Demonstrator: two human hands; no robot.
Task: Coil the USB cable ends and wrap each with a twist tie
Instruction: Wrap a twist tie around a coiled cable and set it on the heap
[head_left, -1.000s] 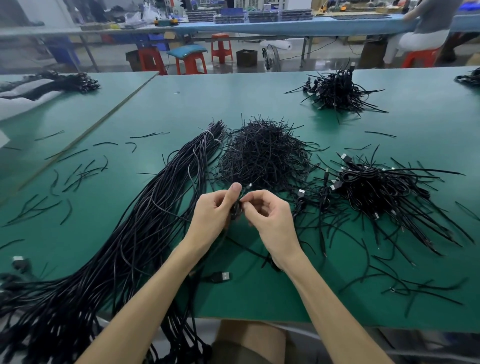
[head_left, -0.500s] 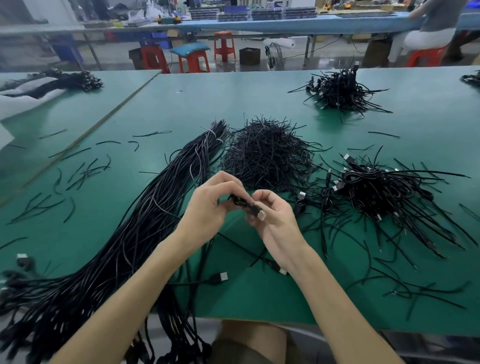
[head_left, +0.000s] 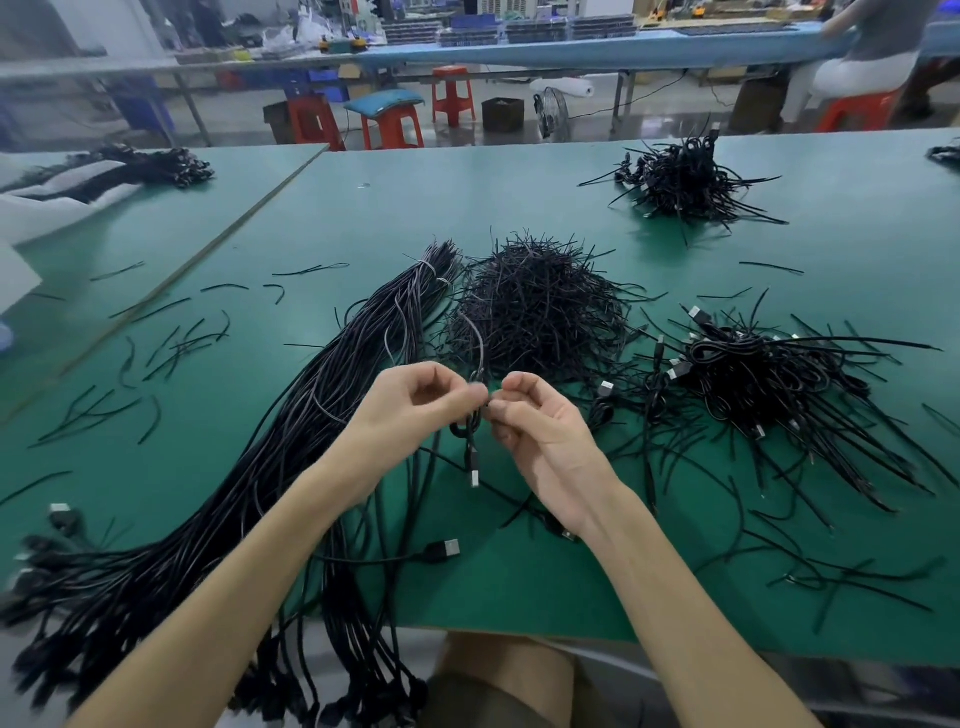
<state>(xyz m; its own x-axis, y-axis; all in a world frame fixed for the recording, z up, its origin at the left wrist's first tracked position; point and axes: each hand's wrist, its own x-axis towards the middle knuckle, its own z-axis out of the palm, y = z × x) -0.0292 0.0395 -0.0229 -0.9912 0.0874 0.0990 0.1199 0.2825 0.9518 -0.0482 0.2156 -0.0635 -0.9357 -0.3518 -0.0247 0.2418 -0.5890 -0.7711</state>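
Head view: I see a small coil of black cable (head_left: 470, 423) held just above the green table (head_left: 519, 208), midway along the near edge and a little in from it. Its plug (head_left: 474, 477) hangs straight down below the coil, silver tip lowest. The left hand (head_left: 415, 410) pinches the top of the coil between thumb and curled fingers. The right hand (head_left: 543, 434) meets it at the same spot, its thumb and fingertips also closed on the coil, and the two hands touch there. A thin strand (head_left: 477, 343) curves up from the pinch. I cannot tell whether it is a tie or cable.

Just beyond the hands, at the table's middle, lies a round heap of ties (head_left: 535, 312). Left of it, a thick bundle (head_left: 311, 415) of long cables runs toward the near left corner and spills over the near edge. Right of the hands sits a pile of coils (head_left: 769, 379), with plugs poking out. A far pile (head_left: 685, 182) lies near the far edge, to the right. Loose ties (head_left: 171, 345) are scattered toward the left edge. One stray plug (head_left: 445, 550) rests by the near edge, between the forearms.
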